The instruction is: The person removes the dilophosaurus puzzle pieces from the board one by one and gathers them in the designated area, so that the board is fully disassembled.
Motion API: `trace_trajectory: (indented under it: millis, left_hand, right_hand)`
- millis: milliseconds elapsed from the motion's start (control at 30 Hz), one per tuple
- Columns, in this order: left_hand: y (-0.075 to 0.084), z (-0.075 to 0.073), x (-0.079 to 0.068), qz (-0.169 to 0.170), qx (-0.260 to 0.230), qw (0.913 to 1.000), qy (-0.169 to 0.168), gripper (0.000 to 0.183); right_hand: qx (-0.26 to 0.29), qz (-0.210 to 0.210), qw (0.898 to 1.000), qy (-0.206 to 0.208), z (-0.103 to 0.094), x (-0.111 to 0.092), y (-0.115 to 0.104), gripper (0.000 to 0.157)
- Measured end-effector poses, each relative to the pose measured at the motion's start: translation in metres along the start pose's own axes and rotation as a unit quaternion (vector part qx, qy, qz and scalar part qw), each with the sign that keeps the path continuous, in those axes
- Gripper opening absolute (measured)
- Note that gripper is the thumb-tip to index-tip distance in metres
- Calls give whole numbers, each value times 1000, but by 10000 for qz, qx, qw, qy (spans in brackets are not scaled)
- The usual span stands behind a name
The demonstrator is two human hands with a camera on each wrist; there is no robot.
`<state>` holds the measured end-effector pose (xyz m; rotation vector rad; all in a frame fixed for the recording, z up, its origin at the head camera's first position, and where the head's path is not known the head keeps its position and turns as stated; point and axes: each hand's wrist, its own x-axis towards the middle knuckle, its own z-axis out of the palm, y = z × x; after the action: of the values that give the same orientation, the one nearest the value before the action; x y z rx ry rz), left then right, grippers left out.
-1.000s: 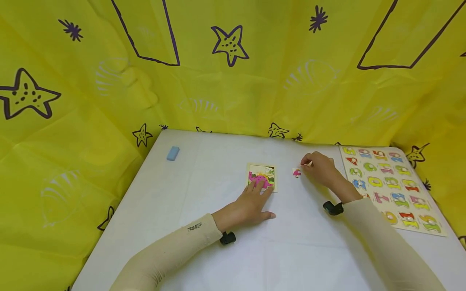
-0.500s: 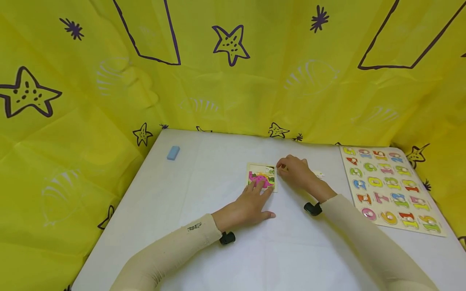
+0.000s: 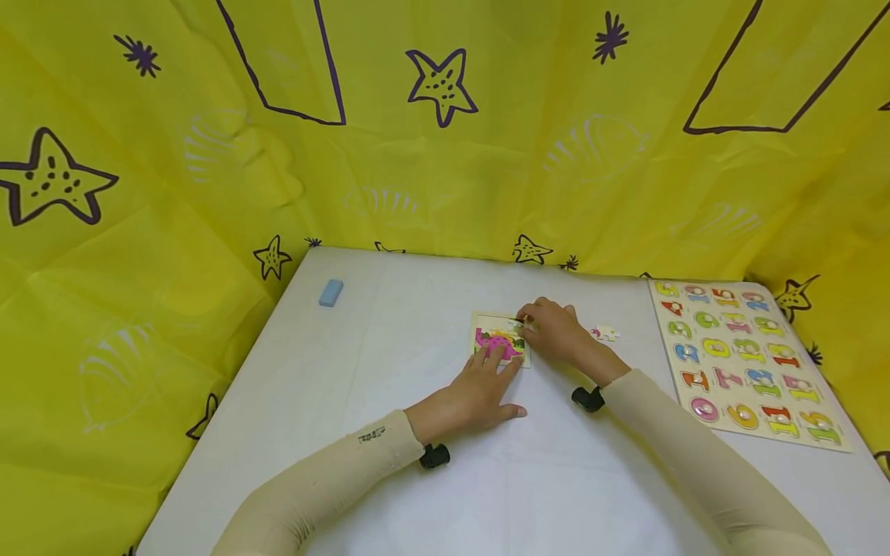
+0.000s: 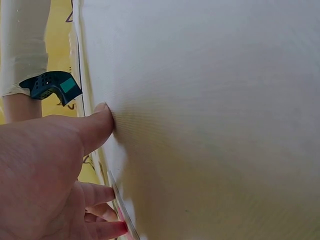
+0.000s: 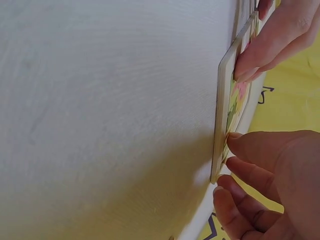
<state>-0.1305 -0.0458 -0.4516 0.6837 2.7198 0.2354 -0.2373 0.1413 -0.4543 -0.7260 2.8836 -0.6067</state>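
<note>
A small framed jigsaw puzzle (image 3: pixel 497 344) with a pink dinosaur lies on the white table. My left hand (image 3: pixel 480 394) rests its fingertips on the near side of the puzzle, fingers spread and thumb out to the right. At the far right corner of the puzzle is my right hand (image 3: pixel 556 332), its thumb and fingers curled together over a puzzle piece there that they mostly hide. In the right wrist view the right thumb (image 5: pixel 260 147) touches the picture side of the puzzle, while the other fingertips sit close by, along the frame's edge (image 5: pixel 218 120).
Loose jigsaw pieces (image 3: pixel 606 333) lie just right of the right hand. A wooden number board (image 3: pixel 751 363) with knobbed numerals takes up the table's right side. A blue block (image 3: pixel 331 293) lies at the far left. Behind the white table (image 3: pixel 389 324) hangs a yellow curtain (image 3: pixel 445 170).
My right hand has moved left, from beside the loose pieces to the puzzle's far right corner. Loose pieces it covered before now show. The left hand has stayed on the puzzle.
</note>
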Motion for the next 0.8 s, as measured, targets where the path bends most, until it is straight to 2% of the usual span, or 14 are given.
trace_trajectory:
  millis: [400, 800]
  left_hand:
    - [0, 2, 0, 33, 65, 10000, -19, 87]
    - [1, 0, -2, -22, 14, 10000, -16, 87]
  right_hand:
    - [-314, 45, 9994, -133, -3, 1, -4, 29]
    - [-16, -124, 9997, -194, -4, 0, -3, 29]
